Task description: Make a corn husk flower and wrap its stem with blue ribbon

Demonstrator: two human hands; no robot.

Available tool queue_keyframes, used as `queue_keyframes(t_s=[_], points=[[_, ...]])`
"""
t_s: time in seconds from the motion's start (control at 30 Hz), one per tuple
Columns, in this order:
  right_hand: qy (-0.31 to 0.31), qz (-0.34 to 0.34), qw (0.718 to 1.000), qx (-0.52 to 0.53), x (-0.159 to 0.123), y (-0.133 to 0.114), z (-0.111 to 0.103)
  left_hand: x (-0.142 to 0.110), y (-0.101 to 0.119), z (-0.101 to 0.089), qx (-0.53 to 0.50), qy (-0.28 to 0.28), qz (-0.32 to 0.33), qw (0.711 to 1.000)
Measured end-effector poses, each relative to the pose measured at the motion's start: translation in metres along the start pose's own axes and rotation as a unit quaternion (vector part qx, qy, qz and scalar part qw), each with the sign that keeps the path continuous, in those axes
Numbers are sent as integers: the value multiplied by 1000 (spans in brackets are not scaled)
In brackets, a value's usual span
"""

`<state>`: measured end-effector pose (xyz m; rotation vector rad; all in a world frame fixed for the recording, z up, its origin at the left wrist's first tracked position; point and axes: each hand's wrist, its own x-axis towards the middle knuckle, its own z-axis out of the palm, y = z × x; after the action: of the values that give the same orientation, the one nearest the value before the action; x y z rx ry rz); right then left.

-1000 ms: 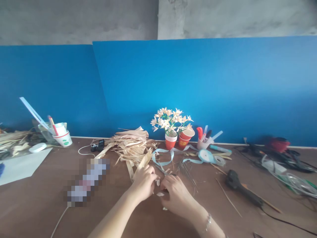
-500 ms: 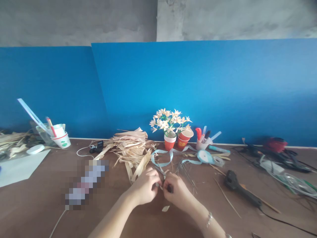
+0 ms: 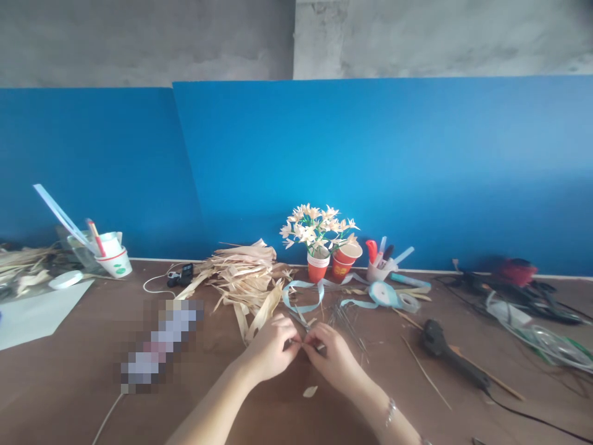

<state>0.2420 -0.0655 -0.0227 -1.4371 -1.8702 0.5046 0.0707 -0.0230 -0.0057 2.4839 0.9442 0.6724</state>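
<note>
My left hand [image 3: 275, 347] and my right hand [image 3: 331, 355] meet fingertip to fingertip low over the table, both closed in a pinch. Between them is a small pale piece of husk, mostly covered by the fingers. Just beyond the fingertips lie metal scissors [image 3: 300, 319], partly hidden by my hands. A leaf-shaped husk piece [image 3: 310, 391] rests on the table nearer to me. Behind my left hand spreads a heap of dry husks [image 3: 245, 269]. Thin wires [image 3: 348, 321] lie past my right hand.
Husk flowers [image 3: 315, 225] on green stems stand in stacked paper cups [image 3: 318, 269]. Light blue ribbon [image 3: 382, 293] lies beyond my hands. At right is a black glue gun [image 3: 451, 355] with its cord; at left, a blurred-out object [image 3: 160, 346] and a cup with tools [image 3: 113, 262].
My fingertips have drawn together, and the pale piece that showed between them is now mostly covered. The things on the table have stayed in place.
</note>
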Motion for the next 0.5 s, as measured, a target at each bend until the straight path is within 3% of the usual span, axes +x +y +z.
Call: queue_keyframes(t_s=[0.27,0.5], points=[[29,-23,997,-70,0,4,4,2,4,9,24,28,12,999],[102,-26,987,-122,3,1,8,5,10,21,43,113,-25,992]])
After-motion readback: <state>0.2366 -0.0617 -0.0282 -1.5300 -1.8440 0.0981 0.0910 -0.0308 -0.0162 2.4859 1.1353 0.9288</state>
